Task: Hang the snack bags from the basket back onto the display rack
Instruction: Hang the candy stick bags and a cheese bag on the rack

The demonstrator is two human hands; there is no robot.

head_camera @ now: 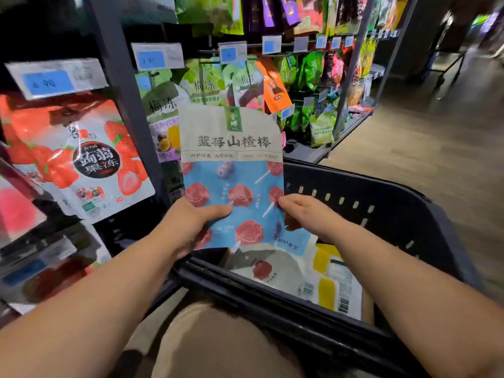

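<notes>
I hold a blue and beige snack bag (231,170) upright above the black plastic basket (381,203). My left hand (191,222) grips its lower left corner, thumb across the front. My right hand (308,214) pinches its lower right edge. Inside the basket lie more snack bags (275,266), one with the same red rose print and one white with yellow patches (332,279). The display rack (120,85) stands to the left and behind, its hooks full of hanging bags.
A red strawberry jelly bag (81,159) hangs close on the left under a blue price tag (49,81). Green bags (204,85) and an orange bag (274,85) hang behind the held one. The wooden aisle floor (436,137) stretches away on the right.
</notes>
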